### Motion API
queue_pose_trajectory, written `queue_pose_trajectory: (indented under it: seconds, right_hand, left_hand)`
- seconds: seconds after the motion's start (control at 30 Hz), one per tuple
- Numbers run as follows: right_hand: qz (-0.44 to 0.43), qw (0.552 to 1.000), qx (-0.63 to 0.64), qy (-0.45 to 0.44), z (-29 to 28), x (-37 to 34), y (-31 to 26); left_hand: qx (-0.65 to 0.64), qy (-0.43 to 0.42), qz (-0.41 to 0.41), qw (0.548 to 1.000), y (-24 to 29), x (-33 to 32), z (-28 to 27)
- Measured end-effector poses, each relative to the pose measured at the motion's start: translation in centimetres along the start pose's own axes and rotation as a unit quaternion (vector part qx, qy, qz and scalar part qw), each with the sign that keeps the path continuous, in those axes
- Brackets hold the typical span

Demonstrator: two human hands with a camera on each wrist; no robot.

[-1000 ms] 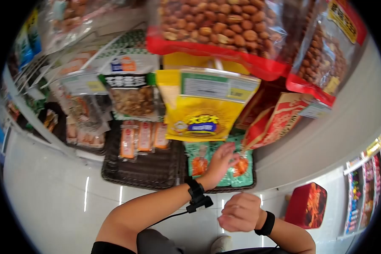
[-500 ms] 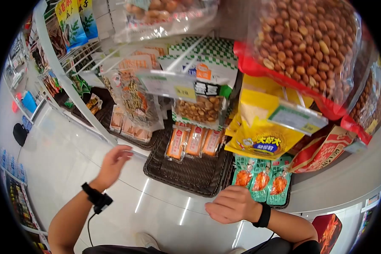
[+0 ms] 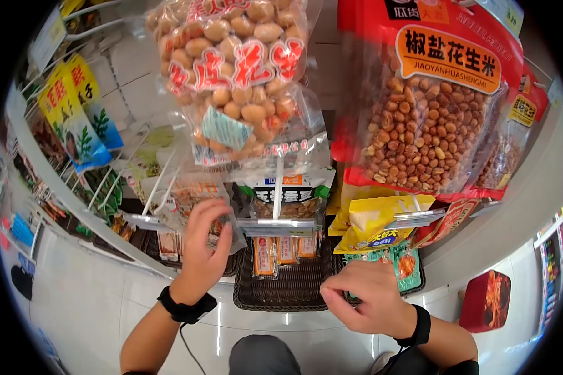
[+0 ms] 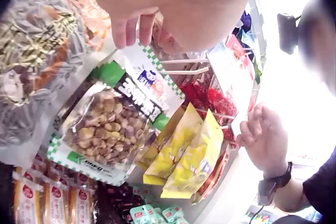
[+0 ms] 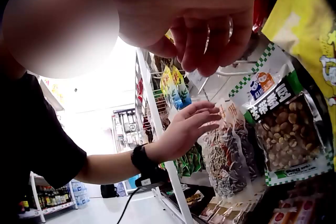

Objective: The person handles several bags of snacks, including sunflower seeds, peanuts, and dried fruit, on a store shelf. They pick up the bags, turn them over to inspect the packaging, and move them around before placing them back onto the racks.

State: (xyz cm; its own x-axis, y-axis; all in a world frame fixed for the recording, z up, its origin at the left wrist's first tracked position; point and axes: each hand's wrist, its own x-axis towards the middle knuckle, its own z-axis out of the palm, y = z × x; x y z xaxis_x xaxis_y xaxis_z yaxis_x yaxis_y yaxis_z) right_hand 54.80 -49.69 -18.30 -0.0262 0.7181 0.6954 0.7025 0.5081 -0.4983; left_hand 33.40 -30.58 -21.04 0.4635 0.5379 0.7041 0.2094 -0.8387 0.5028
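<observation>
My left hand is raised with fingers apart and nothing in it. In the head view it overlaps a clear hanging bag; from the right wrist, its fingertips reach the left side of that bag of small grey pieces. Beside that bag hangs a green-and-white checked bag of brown beans. My right hand hovers with loosely curled fingers and holds nothing. Behind it are yellow packets on a hook and teal packets in a basket.
Large peanut bags hang at the upper right, with another clear bag of nuts at top centre. Low down, a dark woven basket holds orange-labelled packets. White hooks and price tags stick out from the rack. A red box stands right.
My left hand has gone from the teal packets to the left, then up to the hanging clear bag. The right hand stays low and loosely curled. The head view has shifted, showing more upper bags.
</observation>
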Motion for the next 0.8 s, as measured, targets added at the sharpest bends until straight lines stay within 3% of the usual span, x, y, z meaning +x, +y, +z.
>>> queue_pose_trajectory:
  seconds: [0.13, 0.3, 0.37, 0.5, 0.57, 0.7, 0.77, 0.8]
  right_hand:
    - [0.031, 0.999, -0.027, 0.021, 0.3, -0.1, -2.3]
    - [0.036, 0.993, -0.112, -0.01, 0.3, -1.9, -5.3]
    - [0.031, 0.985, -0.168, -0.026, 0.2, -2.4, -6.6]
    - [0.043, 0.979, -0.197, -0.031, 0.8, -2.7, -8.5]
    - [0.036, 0.974, -0.22, -0.036, 1.1, -2.1, -9.3]
    - [0.024, 0.967, -0.252, -0.038, 2.4, -0.8, -10.3]
    - [0.045, 0.964, -0.259, -0.046, 2.9, 0.3, -11.2]
    - [0.046, 0.966, -0.252, -0.036, 3.3, 0.8, -11.3]
  left_hand:
    - [0.096, 0.05, 0.089, 0.99, -0.5, 3.3, 0.9]
    - [0.083, 0.003, 0.079, 0.993, -1.9, 6.0, 1.6]
    - [0.135, -0.087, 0.05, 0.986, -1.7, 7.2, 1.7]
    - [0.172, -0.042, 0.115, 0.978, -3.0, 7.5, 4.1]
    - [0.234, -0.053, 0.089, 0.967, -2.1, 7.8, 4.4]
    - [0.19, -0.037, 0.12, 0.974, -3.7, 8.2, 5.4]
    - [0.232, -0.047, 0.138, 0.962, -4.3, 8.2, 6.0]
    - [0.233, -0.061, 0.106, 0.965, -3.8, 8.3, 5.9]
